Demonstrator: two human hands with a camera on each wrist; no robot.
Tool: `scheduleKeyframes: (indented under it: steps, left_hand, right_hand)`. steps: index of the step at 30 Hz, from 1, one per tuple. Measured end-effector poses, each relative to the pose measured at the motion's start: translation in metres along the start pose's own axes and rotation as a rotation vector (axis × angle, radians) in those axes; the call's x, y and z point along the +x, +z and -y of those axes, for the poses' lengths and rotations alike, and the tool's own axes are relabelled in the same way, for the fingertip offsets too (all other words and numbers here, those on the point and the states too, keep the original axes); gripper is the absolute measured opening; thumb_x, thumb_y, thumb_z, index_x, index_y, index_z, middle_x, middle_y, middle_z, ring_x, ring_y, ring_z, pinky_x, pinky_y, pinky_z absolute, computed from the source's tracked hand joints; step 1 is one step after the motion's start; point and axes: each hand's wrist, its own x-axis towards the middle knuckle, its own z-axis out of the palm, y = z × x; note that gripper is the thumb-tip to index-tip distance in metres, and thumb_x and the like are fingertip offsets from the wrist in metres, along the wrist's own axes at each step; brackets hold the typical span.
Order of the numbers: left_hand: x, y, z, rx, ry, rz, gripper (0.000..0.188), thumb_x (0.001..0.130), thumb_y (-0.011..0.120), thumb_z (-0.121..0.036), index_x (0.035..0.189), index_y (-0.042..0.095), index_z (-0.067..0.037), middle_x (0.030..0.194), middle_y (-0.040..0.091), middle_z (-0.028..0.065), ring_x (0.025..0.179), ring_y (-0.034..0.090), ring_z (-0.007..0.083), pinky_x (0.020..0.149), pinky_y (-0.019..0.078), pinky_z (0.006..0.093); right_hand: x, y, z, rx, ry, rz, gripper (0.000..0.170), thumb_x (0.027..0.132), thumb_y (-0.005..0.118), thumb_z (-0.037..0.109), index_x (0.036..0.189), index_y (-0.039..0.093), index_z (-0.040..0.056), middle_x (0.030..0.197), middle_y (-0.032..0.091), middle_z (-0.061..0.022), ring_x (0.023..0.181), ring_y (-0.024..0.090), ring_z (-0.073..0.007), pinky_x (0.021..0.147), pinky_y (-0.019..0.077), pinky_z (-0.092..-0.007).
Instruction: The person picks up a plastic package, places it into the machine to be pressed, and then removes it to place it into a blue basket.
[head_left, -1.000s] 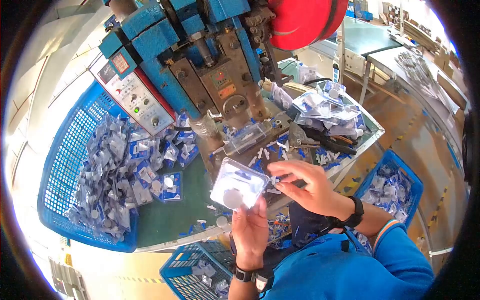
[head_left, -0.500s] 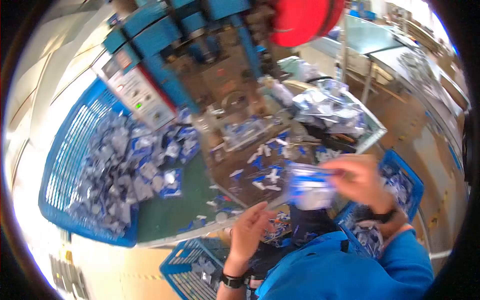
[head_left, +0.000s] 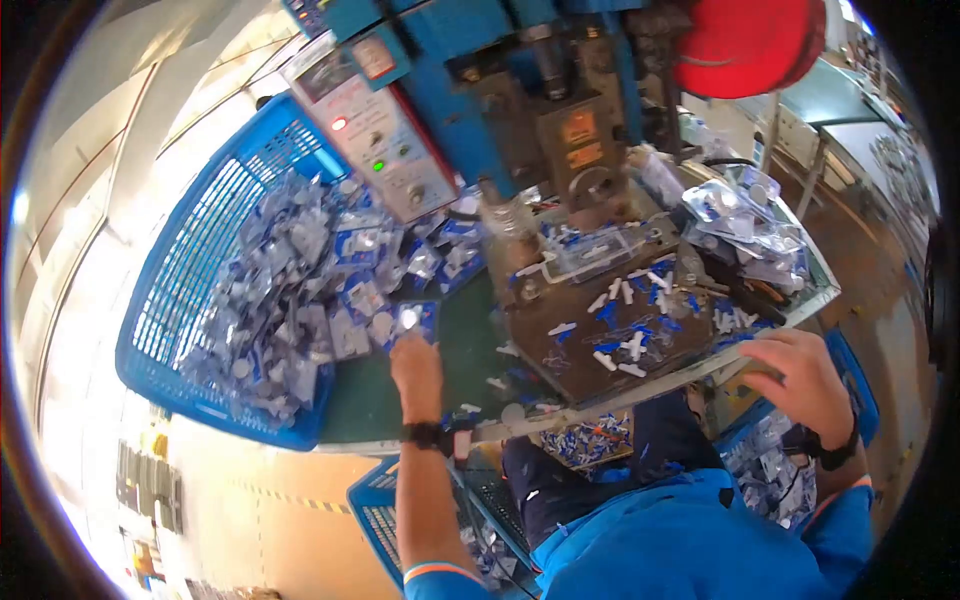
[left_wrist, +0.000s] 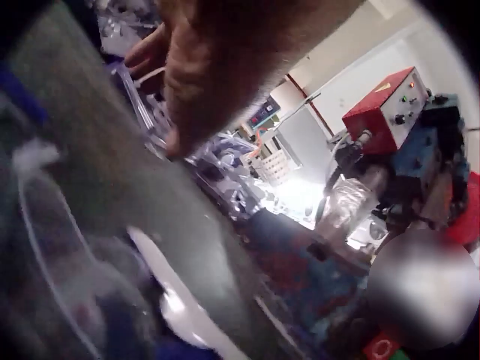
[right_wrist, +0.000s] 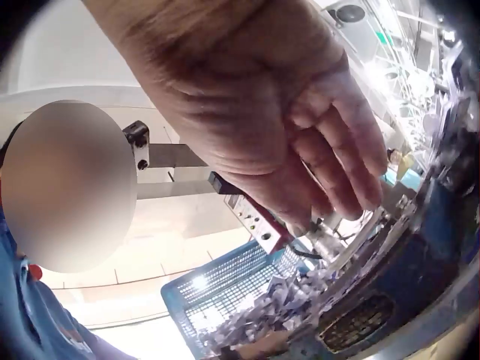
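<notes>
In the head view the left hand (head_left: 416, 378) grips the near edge of a clear blister pack with a blue card (head_left: 412, 318), at the right side of the pile of packs (head_left: 290, 290). The left wrist view shows that hand (left_wrist: 161, 67) with its fingers round the edge of a clear pack (left_wrist: 139, 105). On the right, the right hand (head_left: 805, 385) is held over the bench's front edge with nothing in it. Its fingers are loosely bent in the right wrist view, the palm (right_wrist: 247, 120) bare.
A blue press (head_left: 450, 90) with a control box (head_left: 370, 140) stands behind the bench. White and blue clips lie on its brown plate (head_left: 570, 375). A blue basket (head_left: 150, 320) is at the left; more packs (head_left: 745, 220) are heaped at the back right. Other baskets stand below.
The pack left the left hand for the right, which carried it rightward; now the right hand is empty. The left hand has moved left to a pack by the pile. The head view has shifted.
</notes>
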Motion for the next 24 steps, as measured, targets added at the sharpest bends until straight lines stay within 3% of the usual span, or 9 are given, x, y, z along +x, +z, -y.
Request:
scheduleKeyframes:
  steps: [3,5,8,11,14,17,20,22,24]
  left_hand:
    - [-0.013,-0.032,-0.006,-0.065,0.068,-0.150,0.055,0.079,0.076,-0.039,0.114,0.059,-0.001,0.112,0.062,0.0203,0.111,0.057,0.0347,0.095,0.0453,0.0459]
    - [-0.006,-0.016,0.003,-0.025,-0.053,-0.216,0.059,0.075,0.079,-0.038,0.115,0.059,0.000,0.115,0.061,0.0215,0.111,0.057,0.0359,0.097,0.0434,0.0460]
    - [0.014,-0.008,0.021,-0.273,-0.114,-0.094,0.064,0.070,0.084,-0.038,0.116,0.059,-0.001,0.118,0.059,0.0219,0.113,0.055,0.0383,0.098,0.0429,0.0462]
    - [0.012,-0.022,0.010,-0.152,-0.178,-0.070,0.065,0.069,0.084,-0.035,0.116,0.058,0.000,0.114,0.061,0.0221,0.110,0.058,0.0384,0.095,0.0450,0.0468]
    - [0.021,0.006,0.040,-0.611,-0.050,-0.122,0.050,0.073,0.081,-0.028,0.107,0.059,0.002,0.100,0.064,0.0174,0.095,0.063,0.0298,0.086,0.0494,0.0411]
    - [-0.007,-0.021,0.035,-0.870,-0.141,0.079,0.033,0.078,0.075,-0.017,0.098,0.059,0.003,0.087,0.061,0.0102,0.082,0.061,0.0199,0.077,0.0506,0.0338]
    - [-0.071,-0.080,-0.032,-1.193,0.091,-0.297,0.015,0.083,0.069,-0.006,0.091,0.059,0.002,0.082,0.057,0.0054,0.079,0.056,0.0137,0.074,0.0493,0.0294]
    - [-0.109,-0.109,-0.088,-1.302,0.242,-0.255,0.017,0.078,0.063,0.006,0.092,0.061,-0.002,0.082,0.060,0.0058,0.082,0.060,0.0188,0.076,0.0507,0.0326]
    - [-0.113,-0.121,-0.129,-1.224,0.774,-0.404,0.028,0.068,0.061,0.012,0.090,0.064,-0.005,0.087,0.064,0.0074,0.089,0.063,0.0265,0.082,0.0509,0.0371]
  right_hand:
    - [0.012,0.002,0.005,0.051,-0.145,0.067,0.025,0.078,0.076,0.018,0.098,0.070,0.0035,0.089,0.070,-0.0114,0.082,0.066,-0.0317,0.071,0.0530,-0.0391]
    - [0.016,0.004,0.006,0.142,-0.174,0.129,0.023,0.082,0.074,0.020,0.098,0.070,0.0049,0.088,0.069,-0.0110,0.081,0.066,-0.0313,0.070,0.0530,-0.0393]
    - [0.018,0.012,0.005,0.133,-0.288,0.117,0.022,0.084,0.072,0.021,0.100,0.070,0.0053,0.086,0.069,-0.0107,0.079,0.066,-0.0309,0.068,0.0529,-0.0396]
    - [0.021,0.020,-0.001,0.197,-0.305,0.175,0.025,0.086,0.071,0.022,0.104,0.069,0.0047,0.085,0.068,-0.0117,0.078,0.066,-0.0310,0.067,0.0527,-0.0389]
    - [0.020,0.025,-0.007,0.246,-0.295,0.181,0.026,0.086,0.072,0.020,0.106,0.068,0.0043,0.083,0.068,-0.0119,0.079,0.067,-0.0290,0.066,0.0539,-0.0374]
    - [0.023,0.022,-0.007,0.403,-0.154,0.224,0.030,0.085,0.074,0.017,0.111,0.067,0.0039,0.089,0.069,-0.0126,0.082,0.068,-0.0257,0.065,0.0558,-0.0348]
    - [0.035,0.033,0.002,0.626,-0.055,0.051,0.038,0.081,0.078,0.009,0.117,0.065,0.0033,0.104,0.068,-0.0127,0.085,0.069,-0.0206,0.062,0.0563,-0.0316]
    - [0.046,0.044,0.011,0.714,-0.096,-0.075,0.043,0.081,0.078,0.007,0.121,0.063,0.0025,0.111,0.066,-0.0134,0.087,0.069,-0.0205,0.062,0.0568,-0.0308]
    - [0.053,0.051,0.016,0.748,-0.201,-0.151,0.047,0.083,0.076,0.010,0.126,0.059,0.0016,0.115,0.063,-0.0151,0.089,0.067,-0.0243,0.064,0.0580,-0.0312]
